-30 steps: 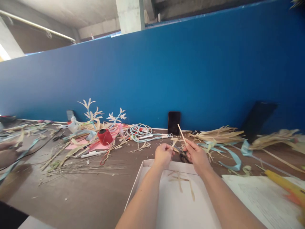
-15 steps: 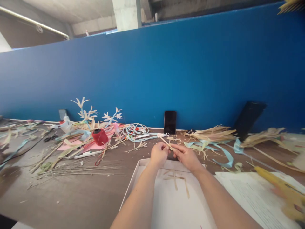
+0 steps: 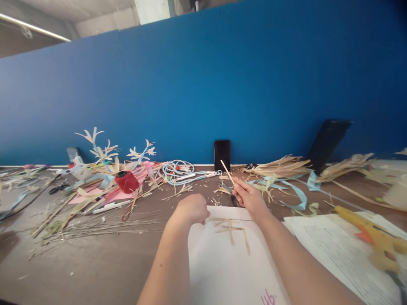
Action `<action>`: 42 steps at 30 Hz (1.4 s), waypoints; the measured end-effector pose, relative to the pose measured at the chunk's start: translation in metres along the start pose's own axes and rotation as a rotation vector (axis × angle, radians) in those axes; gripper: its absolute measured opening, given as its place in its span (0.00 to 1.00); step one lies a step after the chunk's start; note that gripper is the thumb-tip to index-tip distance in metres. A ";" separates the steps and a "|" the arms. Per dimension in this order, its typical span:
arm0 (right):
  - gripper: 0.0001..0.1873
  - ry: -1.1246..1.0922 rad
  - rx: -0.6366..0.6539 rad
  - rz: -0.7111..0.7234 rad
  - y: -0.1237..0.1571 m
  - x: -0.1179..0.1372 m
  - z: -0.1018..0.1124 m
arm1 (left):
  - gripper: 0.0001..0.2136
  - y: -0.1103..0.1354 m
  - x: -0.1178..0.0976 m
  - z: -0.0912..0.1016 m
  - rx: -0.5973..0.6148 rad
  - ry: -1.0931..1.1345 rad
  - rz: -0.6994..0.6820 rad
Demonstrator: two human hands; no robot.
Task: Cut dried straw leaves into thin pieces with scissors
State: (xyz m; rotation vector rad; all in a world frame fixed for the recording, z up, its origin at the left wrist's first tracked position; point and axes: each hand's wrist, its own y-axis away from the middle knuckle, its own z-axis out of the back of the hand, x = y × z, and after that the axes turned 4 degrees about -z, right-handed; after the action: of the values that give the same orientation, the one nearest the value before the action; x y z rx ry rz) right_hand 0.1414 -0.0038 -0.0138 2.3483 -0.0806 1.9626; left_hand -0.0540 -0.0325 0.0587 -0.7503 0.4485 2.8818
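My right hand [image 3: 251, 198] pinches a thin pale straw strip [image 3: 227, 171], its free end pointing up and to the left. Scissors [image 3: 233, 198] with dark handles lie on the table just beside those fingers, partly hidden. My left hand [image 3: 191, 208] is closed at the far left edge of a white board or shallow box lid [image 3: 229, 275]; its fingertips are turned away, so anything in them is hidden. Several flat tan strips [image 3: 231, 232] lie on the white surface in a character-like pattern. Purple handwriting marks its near right part.
A black phone [image 3: 222, 155] leans on the blue partition [image 3: 197, 93]. Left are a red thread spool [image 3: 127, 182], coiled cord [image 3: 178, 173], straw flowers [image 3: 101, 148] and thin stalks. Right are dried husks [image 3: 280, 166], blue ribbon [image 3: 299, 202], printed papers [image 3: 321, 241] and a yellow glue gun [image 3: 378, 241].
My hands have come apart. The left moved left and down to the white board's edge; the right keeps the straw strip, now raised. The scissors have come into sight. The view has shifted slightly.
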 end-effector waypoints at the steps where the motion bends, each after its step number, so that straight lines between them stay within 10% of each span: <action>1: 0.27 0.007 -0.002 -0.002 0.000 0.000 0.000 | 0.06 -0.001 0.001 0.000 -0.025 -0.023 0.019; 9: 0.26 0.024 0.008 -0.008 0.001 0.001 -0.001 | 0.07 0.002 -0.013 -0.008 -0.233 -0.110 -0.243; 14: 0.25 0.089 0.017 0.015 0.001 0.000 -0.001 | 0.06 0.004 -0.033 -0.021 -0.032 -0.012 -0.290; 28: 0.22 0.153 0.036 0.025 0.001 0.000 -0.001 | 0.06 -0.010 -0.034 -0.048 0.016 -0.026 -0.266; 36: 0.24 0.135 0.028 0.008 0.003 0.003 -0.002 | 0.02 -0.011 -0.022 -0.032 0.128 0.139 -0.278; 42: 0.24 0.144 0.033 0.025 0.001 -0.001 0.000 | 0.06 0.003 -0.033 -0.018 0.261 -0.182 -0.237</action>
State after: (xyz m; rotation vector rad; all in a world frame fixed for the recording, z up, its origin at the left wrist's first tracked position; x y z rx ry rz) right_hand 0.1413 -0.0053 -0.0147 2.2275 -0.0692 2.1540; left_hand -0.0173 -0.0424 0.0605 -0.4606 0.6477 2.5742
